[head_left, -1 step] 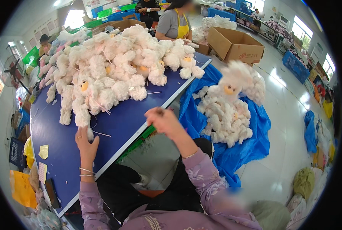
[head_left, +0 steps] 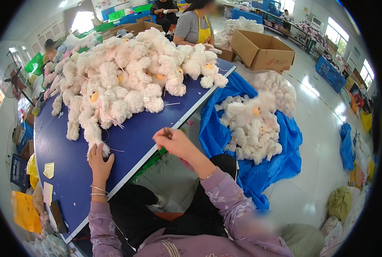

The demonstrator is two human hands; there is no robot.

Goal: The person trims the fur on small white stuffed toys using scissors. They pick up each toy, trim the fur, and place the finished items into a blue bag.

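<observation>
The white, fluffy plush toy (head_left: 91, 129) lies at the near edge of the heap on the blue tabletop (head_left: 66, 171), one limb reaching toward the worker. It is probably light, soft and squashy, neither slippery nor fragile; its body or a thick limb should give the surest hold. The left hand (head_left: 100, 165) touches the limb's end, fingers forward, thumb spread apart. The right hand (head_left: 173, 142) hangs near the pale, straight table edging (head_left: 133, 171), fingers curled; whether they pinch anything cannot be told. Thin, pale threads (head_left: 117, 150) trail beside the limb and could snag, and the crowded heap of white plush toys (head_left: 131, 64) crowds it from behind. Right of the table, a crumpled blue plastic sheet (head_left: 287, 167) holds more white toys (head_left: 255, 143), one blurred; beyond stands an open-topped brown cardboard box (head_left: 273, 61).
</observation>
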